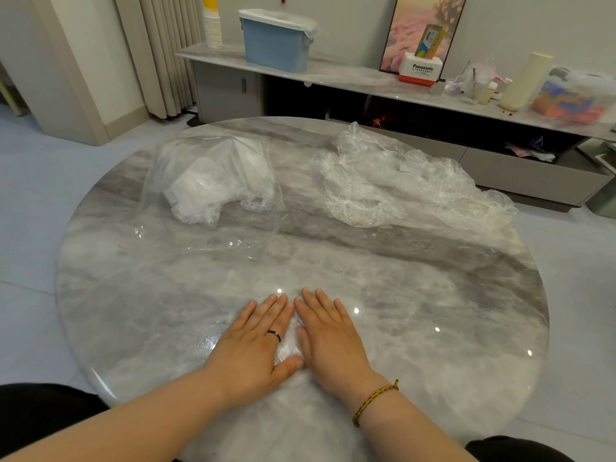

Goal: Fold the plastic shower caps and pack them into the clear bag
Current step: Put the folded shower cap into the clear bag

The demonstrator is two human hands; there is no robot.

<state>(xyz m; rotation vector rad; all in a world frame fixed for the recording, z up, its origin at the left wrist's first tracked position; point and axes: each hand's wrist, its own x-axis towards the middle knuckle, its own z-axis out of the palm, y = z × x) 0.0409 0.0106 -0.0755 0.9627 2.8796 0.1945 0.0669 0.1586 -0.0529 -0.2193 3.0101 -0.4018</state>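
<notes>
Head view: a shower cap (289,346) is pinned flat near the table's (433,295) front edge under the left hand (253,345) and right hand (333,338), both spread with fingers straight, nothing gripped. The cap's long axis can't be made out, it's mostly covered. The clear bag (213,181) is laid far left, lengthwise away from the person, with loose caps (400,185) piled far right
</notes>
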